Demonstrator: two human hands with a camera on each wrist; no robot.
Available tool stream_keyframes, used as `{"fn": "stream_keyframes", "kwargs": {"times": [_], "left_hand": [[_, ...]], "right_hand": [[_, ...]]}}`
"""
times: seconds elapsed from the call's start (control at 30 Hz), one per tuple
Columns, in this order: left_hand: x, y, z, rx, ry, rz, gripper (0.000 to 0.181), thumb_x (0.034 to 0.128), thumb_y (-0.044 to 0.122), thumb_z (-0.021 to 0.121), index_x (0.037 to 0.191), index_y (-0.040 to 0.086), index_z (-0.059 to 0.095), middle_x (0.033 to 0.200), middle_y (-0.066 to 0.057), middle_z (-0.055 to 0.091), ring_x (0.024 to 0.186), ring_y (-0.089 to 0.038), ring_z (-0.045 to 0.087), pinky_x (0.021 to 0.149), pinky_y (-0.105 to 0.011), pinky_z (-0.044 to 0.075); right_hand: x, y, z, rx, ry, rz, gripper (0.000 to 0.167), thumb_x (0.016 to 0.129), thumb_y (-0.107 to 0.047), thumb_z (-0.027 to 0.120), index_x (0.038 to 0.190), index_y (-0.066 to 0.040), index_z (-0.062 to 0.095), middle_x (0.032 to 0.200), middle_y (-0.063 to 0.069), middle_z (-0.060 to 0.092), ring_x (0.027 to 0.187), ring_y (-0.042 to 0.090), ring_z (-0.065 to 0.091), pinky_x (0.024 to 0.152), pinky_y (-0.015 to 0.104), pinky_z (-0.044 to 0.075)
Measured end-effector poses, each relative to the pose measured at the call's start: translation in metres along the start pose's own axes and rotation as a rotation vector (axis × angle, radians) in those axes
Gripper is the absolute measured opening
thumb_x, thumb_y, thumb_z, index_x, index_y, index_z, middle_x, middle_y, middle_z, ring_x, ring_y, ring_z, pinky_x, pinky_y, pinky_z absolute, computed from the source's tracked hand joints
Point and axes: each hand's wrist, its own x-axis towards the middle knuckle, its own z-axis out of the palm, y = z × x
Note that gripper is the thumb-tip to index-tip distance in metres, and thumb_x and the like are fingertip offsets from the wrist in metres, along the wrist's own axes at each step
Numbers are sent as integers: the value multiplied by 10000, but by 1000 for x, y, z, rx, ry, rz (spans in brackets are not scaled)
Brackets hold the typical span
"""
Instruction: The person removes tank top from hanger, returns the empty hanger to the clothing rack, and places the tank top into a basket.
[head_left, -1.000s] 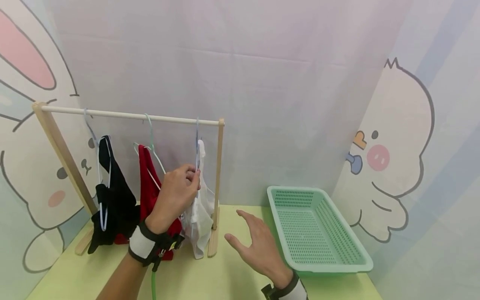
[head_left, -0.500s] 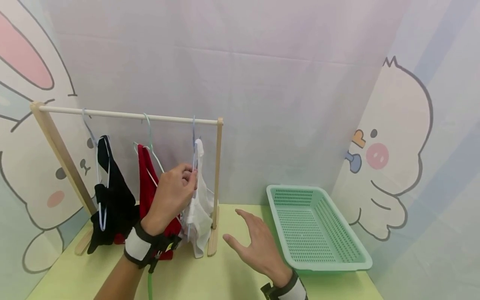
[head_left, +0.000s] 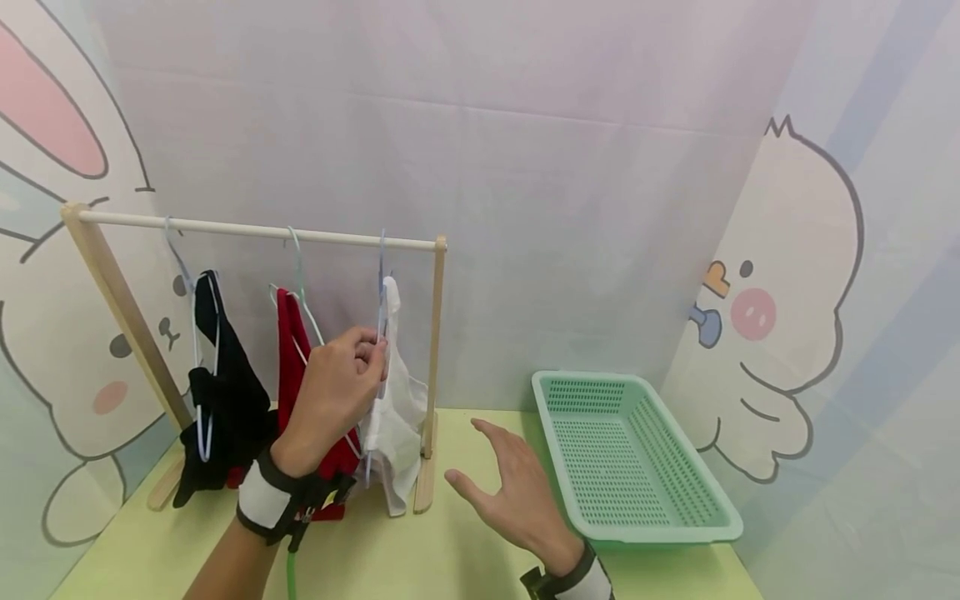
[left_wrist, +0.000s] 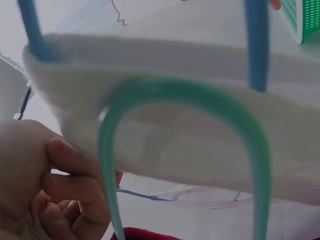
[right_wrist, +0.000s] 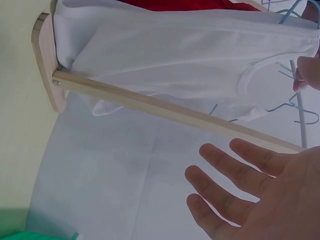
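In the head view, the left hand (head_left: 337, 383) has its fingers curled, and it pinches the blue hanger (head_left: 382, 292) beside the white garment (head_left: 397, 417); whether some cloth is also between the fingers, I cannot tell. This hanger hooks on the white rail (head_left: 330, 237) of a wooden rack, near its right post (head_left: 435, 358), and the white garment hangs from it, its lower part just beside this post. Further left on the rail hang a red garment (head_left: 288, 333) on a mint hanger (head_left: 301, 267) and a black garment (head_left: 225, 350) on another hanger (head_left: 180, 257). The right hand (head_left: 517, 492) is quite open, with thumb and fingers well apart, and holds nothing; it is above the yellow table (head_left: 480, 550), near the green basket (head_left: 615, 458).

In the left wrist view, the curled fingers of the left hand are at the lower left, close to the white cloth (their tips are partly hidden there). A green curved part of a hanger stands in front, rather blurred, with a little red cloth below.

In the right wrist view, the right hand shows its fingers extended and spread, near the wooden post. The white garment is seen behind the post, with red cloth at the upper edge.
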Motion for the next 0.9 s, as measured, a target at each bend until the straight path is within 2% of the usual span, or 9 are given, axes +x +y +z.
{"fn": "stream_keyframes", "kwargs": {"times": [0.13,0.33,0.43,0.6,0.67,0.77,0.9], "left_hand": [[0,-1,-2,-4,5,10,221,1069,85,627,1182,-91,697,865,-165,746,702,-243,695,676,-397,636],[0,0,-3,-13,7,25,219,1063,70,632,1203,-86,695,834,-138,732,664,-214,651,571,-255,537],[-1,2,-4,-8,12,30,220,1061,70,637,1204,-85,698,849,-148,741,679,-227,671,601,-289,573],[0,3,-4,-12,17,41,232,1064,84,634,1202,-91,700,890,-176,754,716,-266,718,708,-449,647],[1,3,-3,-15,18,49,235,1066,88,632,1203,-91,700,893,-176,755,727,-272,727,729,-467,649],[1,4,-4,-14,23,54,230,1067,90,634,1201,-84,704,881,-163,754,724,-264,723,711,-411,640],[0,7,-7,-6,34,58,212,1067,92,631,1178,-67,715,862,-139,752,699,-236,690,640,-301,565]], "right_hand": [[0,0,0,-7,0,-1,736,959,-606,709,1539,-179,560,1513,25,619,1434,307,537,1173,598,386],[0,0,1,-13,0,-6,744,962,-607,705,1545,-170,556,1520,29,613,1441,310,531,1179,601,377],[0,0,1,-8,-1,-3,753,964,-606,704,1549,-157,552,1526,34,607,1447,319,524,1183,612,368],[0,1,0,-10,8,-2,753,963,-599,708,1546,-149,554,1523,38,610,1448,321,524,1179,614,371],[0,1,1,-14,10,-6,753,963,-597,709,1545,-146,555,1520,40,613,1446,320,527,1175,612,376],[0,1,1,-15,10,-8,755,964,-600,706,1545,-143,555,1520,39,614,1443,322,529,1171,615,378],[-1,2,2,-13,13,-5,751,961,-591,710,1545,-145,553,1521,40,613,1444,323,527,1172,615,378]]}}
